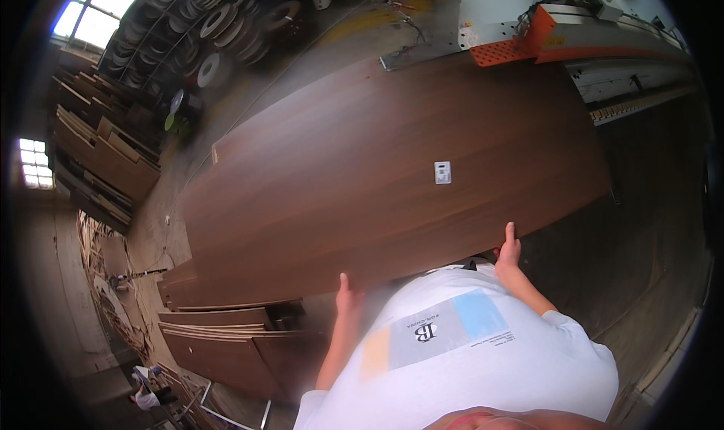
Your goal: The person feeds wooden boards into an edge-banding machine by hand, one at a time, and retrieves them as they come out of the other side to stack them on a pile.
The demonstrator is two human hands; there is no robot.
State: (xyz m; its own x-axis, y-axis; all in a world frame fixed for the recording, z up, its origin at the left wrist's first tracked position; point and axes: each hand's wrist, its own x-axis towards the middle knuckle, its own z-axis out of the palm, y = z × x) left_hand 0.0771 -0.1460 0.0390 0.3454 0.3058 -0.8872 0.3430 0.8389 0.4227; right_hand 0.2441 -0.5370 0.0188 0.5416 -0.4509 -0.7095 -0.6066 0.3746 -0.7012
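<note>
A large dark-brown wood-grain panel point(324, 174) lies flat in front of me, its near edge close against my body. My left hand point(348, 300) grips that edge, thumb on top and the fingers hidden underneath. Farther right along the same edge, my right hand point(509, 254) holds on in the same way, thumb up on the surface. A small white label point(443, 172) with dark print sits on the panel, right of its middle.
An orange perforated bracket point(504, 52) on a grey machine point(611, 42) meets the panel's far right end. Stacked brown boards point(226, 351) stand low on the left. Rolls of edge-banding strip point(219, 21) fill a rack at the far left. Another person point(147, 398) is at lower left.
</note>
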